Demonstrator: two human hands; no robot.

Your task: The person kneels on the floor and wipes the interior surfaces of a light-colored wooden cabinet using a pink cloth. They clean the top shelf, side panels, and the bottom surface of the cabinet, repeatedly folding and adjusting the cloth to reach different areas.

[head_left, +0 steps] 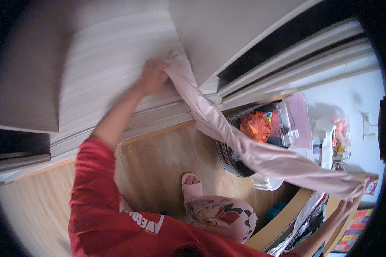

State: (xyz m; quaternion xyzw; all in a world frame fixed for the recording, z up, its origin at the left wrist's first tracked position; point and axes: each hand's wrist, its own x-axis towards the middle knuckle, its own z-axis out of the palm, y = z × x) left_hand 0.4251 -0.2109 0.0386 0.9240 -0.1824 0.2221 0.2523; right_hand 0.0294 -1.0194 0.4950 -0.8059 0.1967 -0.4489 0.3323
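A long pale pink cloth [227, 128] stretches diagonally between my two hands, gathered and twisted along its length. I cannot make out what kind of garment or sheet it is. My left hand [154, 75] grips one end, low inside a light wood-grain cabinet [111, 64], close to its bare floor panel. Far off to the right, my right hand [349, 206] closes on the other end, beside a wooden drawer or box with folded clothes [306, 227]. The cloth's middle passes over a dark woven basket [227, 160] and hides part of it.
In the basket lies an orange plastic bag [256, 126]. Sliding door tracks [291, 64] run along the cabinet's right side. A white clear-looking bag [266, 182] rests by the basket. Colourful boxes [356, 229] stand at the far right. My slippered foot [192, 184] is on the wooden floor [154, 167].
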